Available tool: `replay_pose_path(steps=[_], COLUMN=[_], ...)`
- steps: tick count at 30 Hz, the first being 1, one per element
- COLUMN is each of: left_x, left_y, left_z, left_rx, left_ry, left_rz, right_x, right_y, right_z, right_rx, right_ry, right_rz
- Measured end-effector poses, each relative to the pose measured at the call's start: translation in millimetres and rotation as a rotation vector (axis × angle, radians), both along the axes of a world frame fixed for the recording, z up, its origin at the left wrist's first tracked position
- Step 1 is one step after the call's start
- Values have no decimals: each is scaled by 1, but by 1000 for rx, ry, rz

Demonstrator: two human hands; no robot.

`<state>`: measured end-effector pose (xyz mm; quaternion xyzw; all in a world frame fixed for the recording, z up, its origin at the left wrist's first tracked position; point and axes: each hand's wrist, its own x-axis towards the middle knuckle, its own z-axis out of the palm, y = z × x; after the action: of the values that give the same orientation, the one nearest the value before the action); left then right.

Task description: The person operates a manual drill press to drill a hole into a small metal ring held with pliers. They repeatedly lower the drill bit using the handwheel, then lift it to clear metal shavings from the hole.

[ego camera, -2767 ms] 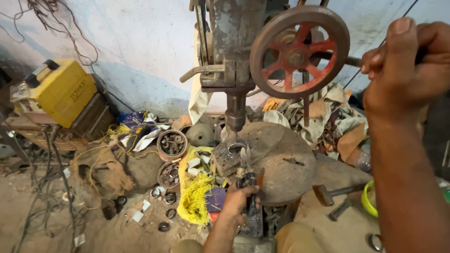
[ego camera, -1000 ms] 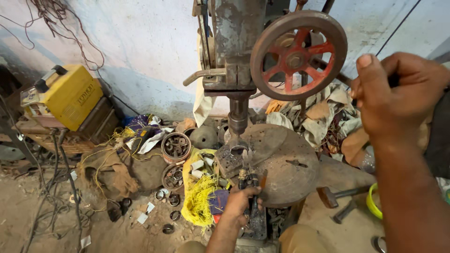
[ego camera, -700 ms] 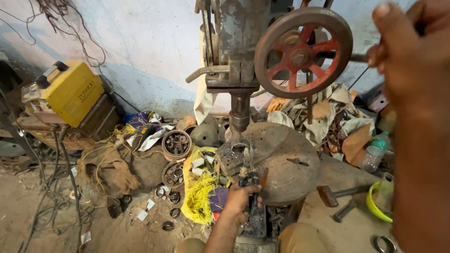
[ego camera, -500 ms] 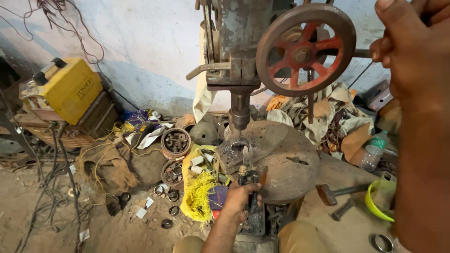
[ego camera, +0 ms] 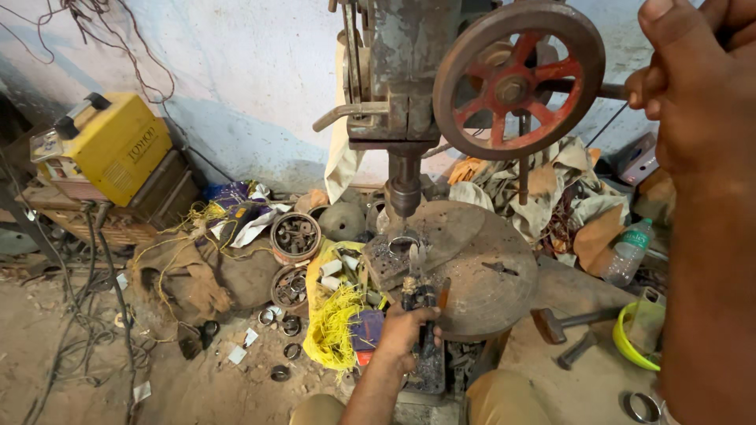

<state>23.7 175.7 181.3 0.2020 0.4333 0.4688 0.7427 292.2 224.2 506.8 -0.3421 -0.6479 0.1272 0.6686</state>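
Since the earlier frames the right hand (ego camera: 693, 102) has been carried higher and nearer the camera, and the view has drifted slightly; the left hand (ego camera: 405, 334) has stayed low at the table. In the head view, the right hand is seen closed around the dark steel feed handle (ego camera: 587, 88) that projects from the red-spoked cast-iron handwheel (ego camera: 520, 79) of the grey-green drill press (ego camera: 409, 71); the left hand is wrapped about the dark handles of a clamping tool (ego camera: 417, 303), by which a small metal ring workpiece (ego camera: 403, 244) is held on the round rusted steel table (ego camera: 480, 267), directly beneath the drill chuck (ego camera: 405, 193). The ring is judged stiff, light and liable to spin or slip; it is best held through the tool's handles, well apart from the bit. A yellow box-shaped welding machine (ego camera: 110, 145) with dark lettering on its side stands at the left wall; a clear plastic bottle (ego camera: 628, 252) with a green-and-white label lies at the right, near a yellow-green plastic bowl (ego camera: 634, 342).
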Motion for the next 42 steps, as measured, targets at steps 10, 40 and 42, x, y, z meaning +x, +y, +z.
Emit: replay_pose_path(steps=[10,40,42], left_x=[1,-3,-2], left_y=[0,-2,-2], left_z=[0,-3,-4], left_rx=[-4,33,27], left_ry=[8,-10,-17], left_rz=[7,-14,-7], right_x=[-11,-40,-39], right_y=[-14,-36,-36], right_z=[-3,-94,-97], right_rx=[20,407,415], right_ry=[-80,86,65], right_rz=[-75,58,51])
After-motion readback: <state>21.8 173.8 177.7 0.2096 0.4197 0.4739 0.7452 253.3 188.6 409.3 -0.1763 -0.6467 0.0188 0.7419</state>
